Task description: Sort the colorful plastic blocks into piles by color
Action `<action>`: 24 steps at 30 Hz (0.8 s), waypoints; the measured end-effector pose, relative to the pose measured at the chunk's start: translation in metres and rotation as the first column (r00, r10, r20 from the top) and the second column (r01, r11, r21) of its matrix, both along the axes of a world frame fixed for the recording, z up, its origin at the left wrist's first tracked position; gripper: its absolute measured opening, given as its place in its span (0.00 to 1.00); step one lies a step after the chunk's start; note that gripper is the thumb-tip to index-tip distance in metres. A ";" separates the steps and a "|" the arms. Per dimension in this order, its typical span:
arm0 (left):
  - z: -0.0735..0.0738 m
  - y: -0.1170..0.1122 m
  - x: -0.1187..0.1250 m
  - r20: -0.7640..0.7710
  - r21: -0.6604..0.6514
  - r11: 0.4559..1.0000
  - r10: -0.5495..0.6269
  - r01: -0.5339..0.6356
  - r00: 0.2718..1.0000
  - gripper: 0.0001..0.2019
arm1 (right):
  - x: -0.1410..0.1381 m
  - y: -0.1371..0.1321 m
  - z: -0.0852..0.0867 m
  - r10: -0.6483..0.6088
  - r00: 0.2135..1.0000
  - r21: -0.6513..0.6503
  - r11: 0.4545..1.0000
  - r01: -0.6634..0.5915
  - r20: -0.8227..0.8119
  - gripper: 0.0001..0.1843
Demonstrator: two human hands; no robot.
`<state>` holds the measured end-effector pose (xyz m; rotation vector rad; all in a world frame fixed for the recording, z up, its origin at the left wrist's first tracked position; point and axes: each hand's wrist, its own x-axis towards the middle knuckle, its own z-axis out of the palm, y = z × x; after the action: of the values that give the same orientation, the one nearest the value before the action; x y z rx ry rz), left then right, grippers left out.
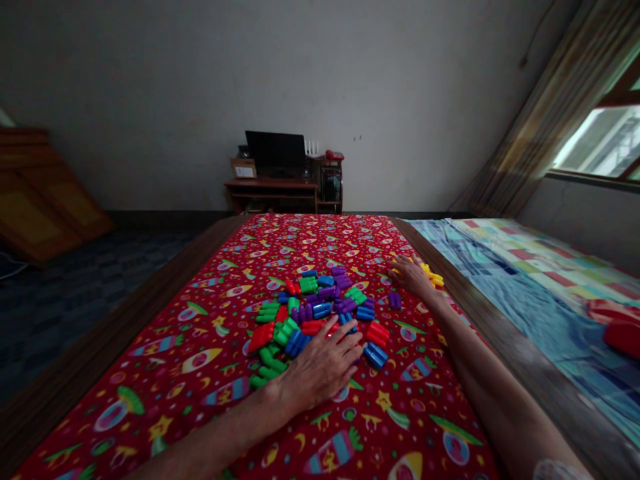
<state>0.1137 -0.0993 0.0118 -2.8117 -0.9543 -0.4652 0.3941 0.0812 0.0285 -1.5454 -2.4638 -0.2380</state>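
A loose pile of plastic toy blocks in purple, green, red and blue lies on the red patterned cloth (200, 393). At the pile's near edge rests my left hand (327, 363), its fingers spread over a few blocks and closed on none. A red block (377, 333) and a blue block (376, 356) lie just right of its fingertips. Farther out to the right, my right hand (413, 275) reaches over a group of yellow blocks (433, 277), fingers apart; it partly hides them. One purple block (395, 301) sits apart, between the pile and my right forearm.
The cloth covers a table with dark wooden edges (200, 250). Right of it is a bed with a blue and checked cover (500, 280). Against the far wall stands a desk (275, 183) with a black monitor (276, 153). A wooden cabinet (47, 193) is at the left.
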 end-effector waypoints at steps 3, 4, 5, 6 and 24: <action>-0.002 0.001 0.000 0.002 0.000 1.000 -0.006 0.006 1.000 0.14 | 0.014 0.002 -0.002 -0.193 0.959 0.126 0.967 0.222 -0.206 0.23; -0.003 0.001 0.000 0.003 -0.001 1.000 -0.008 0.008 1.000 0.14 | 0.018 0.001 -0.004 -0.285 0.920 0.144 0.933 0.331 -0.269 0.24; -0.003 0.002 0.000 0.007 -0.002 1.000 -0.011 0.011 1.000 0.14 | 0.022 0.000 -0.006 -0.377 0.869 0.138 0.889 0.437 -0.321 0.26; -0.003 0.002 0.000 0.011 -0.003 1.000 -0.013 0.013 1.000 0.14 | 0.025 -0.002 -0.009 -0.459 0.815 0.110 0.845 0.523 -0.354 0.28; -0.006 0.004 -0.001 -0.003 0.038 0.999 0.014 -0.014 1.000 0.14 | -0.002 0.001 -0.015 -0.218 0.837 0.238 0.895 0.377 -0.502 0.26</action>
<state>0.1128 -0.0954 0.0055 -2.7694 -0.9531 -0.4714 0.3923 0.0818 0.0139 -1.6084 -1.7087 -0.2761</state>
